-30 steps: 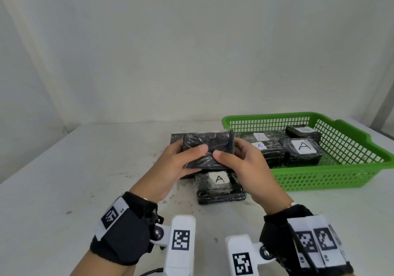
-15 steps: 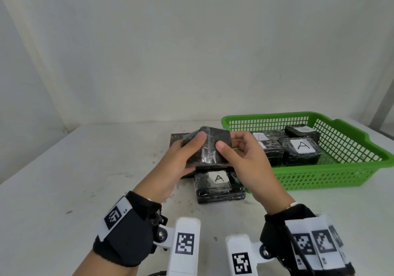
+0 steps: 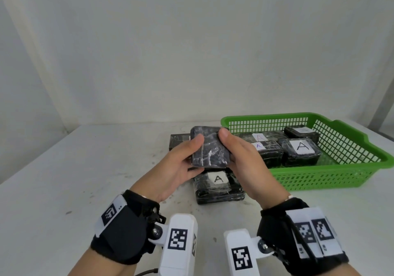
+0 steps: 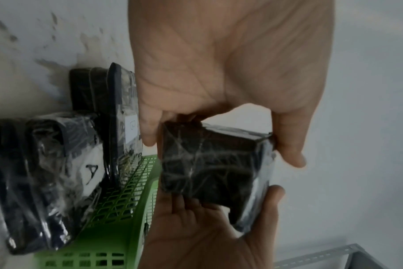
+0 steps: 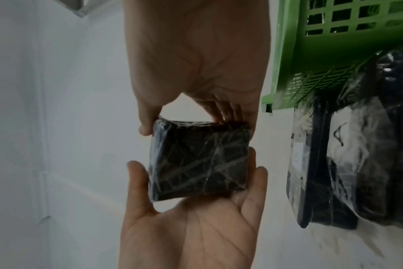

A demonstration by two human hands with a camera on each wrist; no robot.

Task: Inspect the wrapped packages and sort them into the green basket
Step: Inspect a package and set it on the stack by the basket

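Both hands hold a black plastic-wrapped package (image 3: 210, 149) in the air above the table, its broad unlabelled face toward me. My left hand (image 3: 181, 162) grips its left side with the thumb on the front. My right hand (image 3: 241, 158) grips the right side, thumb at the top corner. In the wrist views the package (image 4: 209, 163) (image 5: 200, 162) sits pinched between thumbs and fingers. A package labelled A (image 3: 218, 185) lies on the table below. A flat black package (image 3: 179, 141) lies behind it. The green basket (image 3: 319, 175) stands to the right.
Several wrapped packages with A labels (image 3: 301, 148) lie inside the basket. The white table (image 3: 85, 179) is bare on the left, and a white wall stands close behind. A grey metal post (image 3: 383, 105) rises at the far right.
The held package has been turned in both hands, from its narrow edge facing me to its broad face, and raised slightly. The thumbs shifted along it.
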